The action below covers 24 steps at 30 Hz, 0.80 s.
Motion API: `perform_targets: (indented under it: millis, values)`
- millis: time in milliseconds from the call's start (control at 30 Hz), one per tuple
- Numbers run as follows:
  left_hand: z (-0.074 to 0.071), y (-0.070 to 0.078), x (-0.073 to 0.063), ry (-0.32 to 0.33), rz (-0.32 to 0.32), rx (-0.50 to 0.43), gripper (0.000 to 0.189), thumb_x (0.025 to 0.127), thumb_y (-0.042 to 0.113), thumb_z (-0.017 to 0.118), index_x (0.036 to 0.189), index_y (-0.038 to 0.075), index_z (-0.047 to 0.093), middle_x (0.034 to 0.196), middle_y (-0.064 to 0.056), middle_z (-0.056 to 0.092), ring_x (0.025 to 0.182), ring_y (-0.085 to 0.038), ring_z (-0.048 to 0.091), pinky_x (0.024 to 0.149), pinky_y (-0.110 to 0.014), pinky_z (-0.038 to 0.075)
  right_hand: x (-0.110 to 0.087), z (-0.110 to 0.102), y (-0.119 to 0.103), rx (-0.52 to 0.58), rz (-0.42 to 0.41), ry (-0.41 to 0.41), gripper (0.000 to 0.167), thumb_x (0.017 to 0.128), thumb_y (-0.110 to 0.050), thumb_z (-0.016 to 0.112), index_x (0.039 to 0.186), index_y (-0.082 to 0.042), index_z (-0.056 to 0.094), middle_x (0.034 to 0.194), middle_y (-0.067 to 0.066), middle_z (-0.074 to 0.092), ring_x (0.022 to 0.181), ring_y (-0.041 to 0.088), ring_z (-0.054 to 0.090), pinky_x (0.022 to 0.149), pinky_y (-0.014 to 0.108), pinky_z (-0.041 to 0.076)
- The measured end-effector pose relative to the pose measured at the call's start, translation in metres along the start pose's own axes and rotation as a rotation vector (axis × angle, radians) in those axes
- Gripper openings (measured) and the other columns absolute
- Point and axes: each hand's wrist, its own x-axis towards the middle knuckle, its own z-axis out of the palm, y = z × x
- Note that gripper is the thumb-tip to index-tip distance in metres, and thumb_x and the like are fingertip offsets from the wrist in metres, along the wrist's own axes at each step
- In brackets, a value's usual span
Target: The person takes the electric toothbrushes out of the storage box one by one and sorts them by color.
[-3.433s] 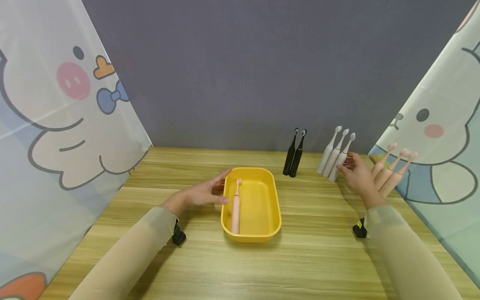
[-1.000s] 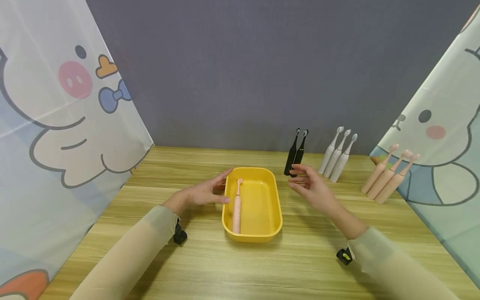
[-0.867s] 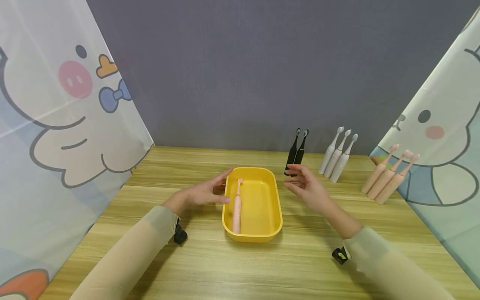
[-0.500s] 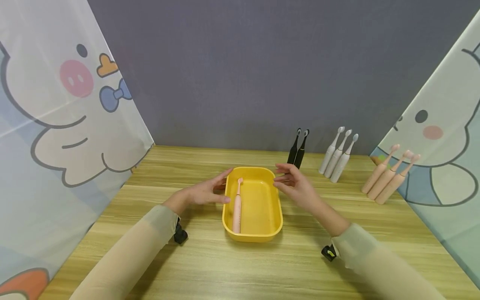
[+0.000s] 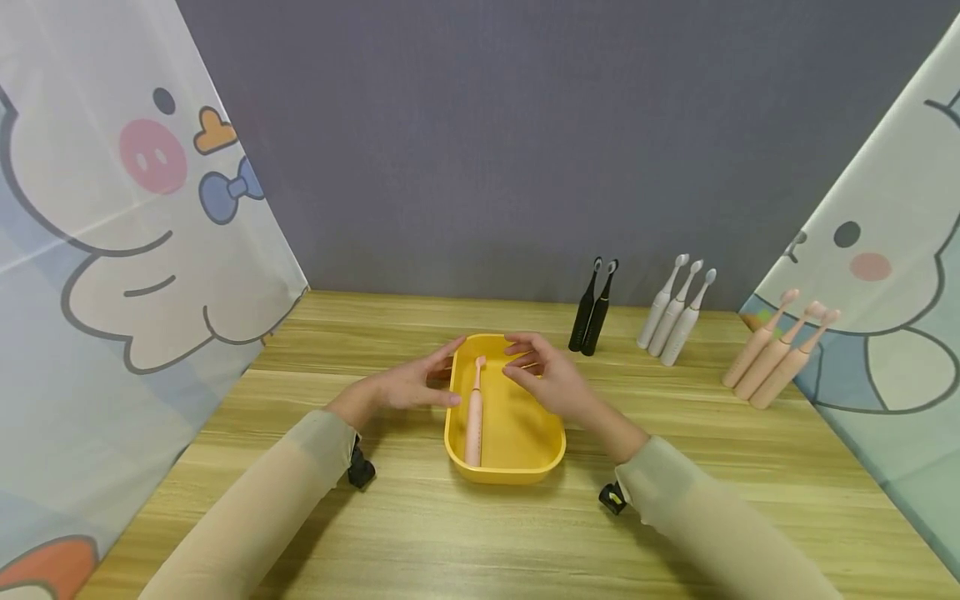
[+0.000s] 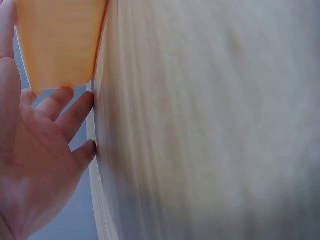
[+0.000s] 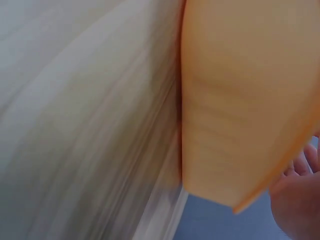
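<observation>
A yellow tray (image 5: 506, 477) sits on the table with one pink electric toothbrush (image 5: 473, 425) lying along its left side. My left hand (image 5: 401, 387) rests against the tray's left wall, fingers spread and thumb at the rim. In the left wrist view, the left fingertips (image 6: 60, 95) touch the tray's outer wall (image 6: 60, 45). My right hand (image 5: 551, 379) hovers over the tray's far right part, fingers loosely bent and holding nothing. The right wrist view shows the tray's side (image 7: 240, 110) with part of the right hand (image 7: 299, 205) beyond it.
Behind the tray to the right stand two black electric toothbrushes (image 5: 582, 321). Three white ones (image 5: 665, 321) are farther right, then three pink ones (image 5: 780, 375) near the right edge. A grey backdrop (image 5: 480, 150) rises behind the wooden table (image 5: 360, 525).
My right hand has moved left from the white toothbrushes, past the black ones, to above the tray. My left hand and the toothbrushes stay where they were.
</observation>
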Motion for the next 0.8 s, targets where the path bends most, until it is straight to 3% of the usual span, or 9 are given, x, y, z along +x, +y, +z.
perform_targets:
  millis: [167, 300, 800]
  values:
    - [0.000, -0.001, 0.001, -0.002, -0.010, -0.009, 0.115, 0.095, 0.062, 0.080, 0.175, 0.048, -0.001, 0.183, -0.011, 0.027, 0.168, -0.037, 0.028, 0.135, -0.068, 0.021, 0.008, 0.010, -0.001, -0.005, 0.058, -0.042, 0.050, 0.109, -0.019, 0.071, 0.154, -0.007, 0.056, 0.142, 0.025, 0.067, 0.119, 0.032, 0.072, 0.099, 0.043, 0.063]
    - [0.000, -0.002, 0.001, -0.004, -0.007, -0.026, 0.117, 0.095, 0.061, 0.081, 0.176, 0.045, -0.001, 0.183, -0.011, 0.026, 0.168, -0.037, 0.028, 0.135, -0.068, 0.021, 0.012, 0.014, -0.004, -0.021, 0.066, -0.058, 0.047, 0.109, -0.020, 0.072, 0.152, -0.009, 0.059, 0.139, 0.024, 0.068, 0.113, 0.028, 0.073, 0.091, 0.036, 0.063]
    - [0.001, 0.003, 0.000, -0.009, -0.007, -0.008, 0.117, 0.098, 0.057, 0.080, 0.178, 0.036, -0.003, 0.182, -0.013, 0.027, 0.168, -0.040, 0.028, 0.133, -0.073, 0.021, 0.014, 0.019, 0.002, -0.193, 0.061, -0.197, 0.047, 0.106, -0.023, 0.076, 0.150, -0.012, 0.063, 0.133, 0.011, 0.073, 0.105, 0.022, 0.071, 0.094, 0.041, 0.064]
